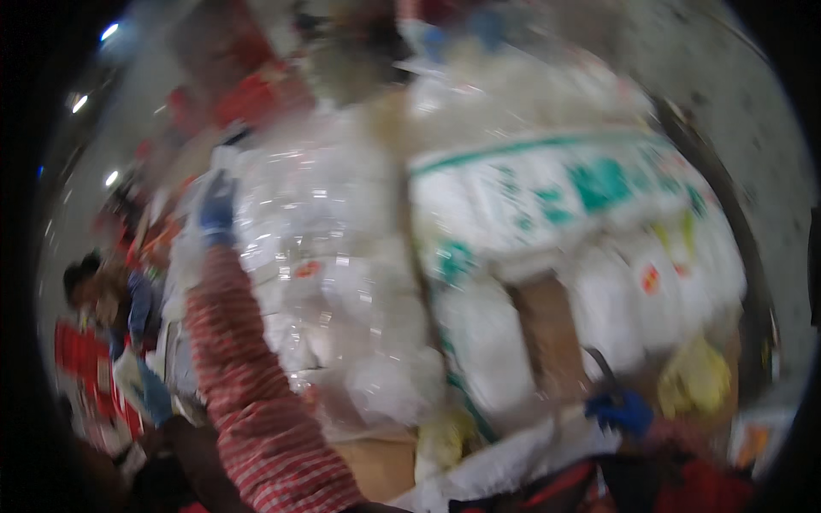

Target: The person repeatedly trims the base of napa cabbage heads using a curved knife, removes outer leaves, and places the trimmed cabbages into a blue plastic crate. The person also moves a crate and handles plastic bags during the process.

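My left hand (219, 208), in a blue glove below a red-and-white checked sleeve, reaches far forward to the left edge of a pile of white packages in clear plastic film (321, 256). Blur hides whether it grips the film. At the lower right my right hand (619, 413), also blue-gloved, is closed on a dark curved tool (601, 364), perhaps a hook or blade. Ahead of it lie white packages (606, 308) under a plastic sheet with green print (545, 186). Bare brown cardboard (551, 333) shows in a gap between the packages.
A yellow plastic bundle (696, 378) lies right of my right hand, another (442, 442) near the front edge. At the left a person (128, 301) is beside red crates (83, 353). Blurred red shapes and more bags stand at the far side. Grey floor (731, 77) runs along the right.
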Demonstrator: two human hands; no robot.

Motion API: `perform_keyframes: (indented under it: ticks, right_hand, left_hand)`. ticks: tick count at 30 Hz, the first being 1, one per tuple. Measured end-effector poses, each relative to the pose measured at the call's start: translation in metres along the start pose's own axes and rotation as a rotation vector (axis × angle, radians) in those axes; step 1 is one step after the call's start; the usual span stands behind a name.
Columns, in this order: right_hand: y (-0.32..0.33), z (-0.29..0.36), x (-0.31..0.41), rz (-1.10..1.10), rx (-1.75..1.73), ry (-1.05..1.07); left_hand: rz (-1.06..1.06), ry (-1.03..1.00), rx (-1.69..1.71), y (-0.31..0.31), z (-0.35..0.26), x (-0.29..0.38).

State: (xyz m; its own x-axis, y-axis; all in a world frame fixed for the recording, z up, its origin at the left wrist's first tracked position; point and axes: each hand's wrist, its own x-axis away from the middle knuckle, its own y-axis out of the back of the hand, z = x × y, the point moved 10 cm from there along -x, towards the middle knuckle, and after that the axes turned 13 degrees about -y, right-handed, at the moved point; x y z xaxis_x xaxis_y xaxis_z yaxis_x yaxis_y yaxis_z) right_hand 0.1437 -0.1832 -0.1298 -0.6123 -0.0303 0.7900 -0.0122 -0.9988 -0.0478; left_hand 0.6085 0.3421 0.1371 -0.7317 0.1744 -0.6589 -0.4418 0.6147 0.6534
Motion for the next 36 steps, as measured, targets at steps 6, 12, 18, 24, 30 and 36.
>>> perform_keyframes:
  ticks: [6,12,18,24,30,36]
  right_hand:
    - [0.039,-0.014,0.034,-0.181,-0.047,0.311]
    - [0.1,-0.04,0.058,-0.394,-0.106,0.502]
    - [0.136,-0.064,0.058,-0.355,-0.189,0.516]
    - [0.134,-0.063,0.056,-0.255,-0.153,0.501]
    - [0.1,-0.041,0.05,0.152,-0.266,0.5]
    - [0.046,-0.028,0.037,0.499,-0.382,0.484]
  left_hand:
    - [0.481,-0.274,0.676,-0.07,-0.277,0.043]
    - [0.907,-0.046,0.521,-0.231,-0.405,0.244]
    - [0.561,0.304,0.204,-0.328,-0.44,0.302]
    - [0.402,0.557,1.31,-0.318,-0.416,0.329]
    - [0.217,0.841,1.902,-0.257,-0.493,0.401]
    - [0.089,0.417,1.023,-0.16,-0.531,0.442]
